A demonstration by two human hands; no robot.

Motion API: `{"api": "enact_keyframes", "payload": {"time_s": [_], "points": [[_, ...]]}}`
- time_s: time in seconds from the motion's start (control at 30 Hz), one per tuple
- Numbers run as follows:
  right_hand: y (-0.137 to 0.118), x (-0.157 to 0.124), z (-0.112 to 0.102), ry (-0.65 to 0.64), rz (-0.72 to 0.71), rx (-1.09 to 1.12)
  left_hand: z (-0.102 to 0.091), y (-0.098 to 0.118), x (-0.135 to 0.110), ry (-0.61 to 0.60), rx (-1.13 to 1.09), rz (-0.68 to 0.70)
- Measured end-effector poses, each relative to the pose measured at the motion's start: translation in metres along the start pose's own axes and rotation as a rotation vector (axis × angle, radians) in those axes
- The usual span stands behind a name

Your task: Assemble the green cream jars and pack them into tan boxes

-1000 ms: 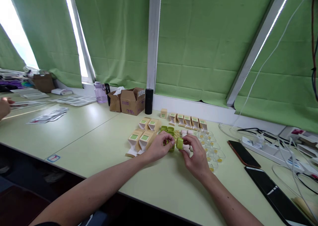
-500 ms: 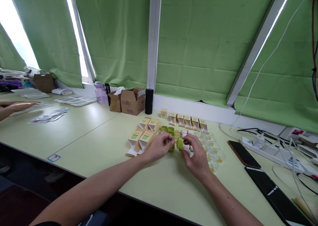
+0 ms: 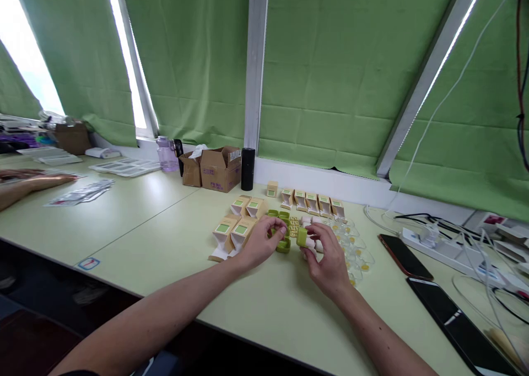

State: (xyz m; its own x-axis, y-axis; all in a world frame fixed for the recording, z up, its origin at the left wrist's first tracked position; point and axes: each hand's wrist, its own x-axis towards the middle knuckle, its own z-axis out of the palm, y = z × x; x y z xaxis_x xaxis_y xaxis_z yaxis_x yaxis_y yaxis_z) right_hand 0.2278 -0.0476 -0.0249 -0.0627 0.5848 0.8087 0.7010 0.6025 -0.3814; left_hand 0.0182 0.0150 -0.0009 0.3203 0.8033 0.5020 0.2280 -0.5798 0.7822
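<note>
My right hand (image 3: 326,257) pinches a small green cap-like piece (image 3: 301,236) just above the pale green table (image 3: 157,227). My left hand (image 3: 264,241) is curled with its fingertips on the green pieces (image 3: 283,247) lying in a short row beside it. Small yellow items (image 3: 294,225) lie just behind the two hands. Tan cartons with green labels (image 3: 231,232) stand to the left of my left hand. A row of open cartons (image 3: 312,200) stands behind. Clear plastic trays with yellow dots (image 3: 353,246) lie to the right of my right hand.
Cardboard boxes (image 3: 217,167), a black cylinder (image 3: 248,168) and a purple bottle (image 3: 167,154) stand by the window sill. Two phones (image 3: 403,254) (image 3: 458,315), a power strip (image 3: 438,242) and cables lie at right. Another person's hand (image 3: 25,180) rests on papers at far left.
My right hand has lifted the green piece slightly and my left hand has drawn a little apart from it. The other person's hand at far left has stretched out over the papers.
</note>
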Motion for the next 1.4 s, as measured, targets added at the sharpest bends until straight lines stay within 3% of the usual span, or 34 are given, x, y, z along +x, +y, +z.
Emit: {"api": "enact_keyframes", "payload": {"time_s": [0.13, 0.23, 0.6, 0.93, 1.4], "points": [[0.001, -0.001, 0.000, 0.003, 0.002, -0.004, 0.000, -0.003, 0.000, 0.063, 0.004, 0.018], [0.000, -0.001, -0.001, -0.006, -0.003, -0.003, -0.001, 0.001, -0.002, 0.067, 0.048, 0.126], [-0.003, 0.002, -0.002, -0.022, -0.182, 0.001, 0.003, 0.006, -0.005, -0.090, 0.163, 0.485], [-0.004, 0.004, -0.006, -0.009, -0.311, -0.125, 0.002, 0.002, -0.003, -0.058, 0.162, 0.516], [-0.006, 0.005, -0.003, -0.026, -0.337, -0.163, 0.002, 0.002, -0.003, -0.041, 0.120, 0.506]]}}
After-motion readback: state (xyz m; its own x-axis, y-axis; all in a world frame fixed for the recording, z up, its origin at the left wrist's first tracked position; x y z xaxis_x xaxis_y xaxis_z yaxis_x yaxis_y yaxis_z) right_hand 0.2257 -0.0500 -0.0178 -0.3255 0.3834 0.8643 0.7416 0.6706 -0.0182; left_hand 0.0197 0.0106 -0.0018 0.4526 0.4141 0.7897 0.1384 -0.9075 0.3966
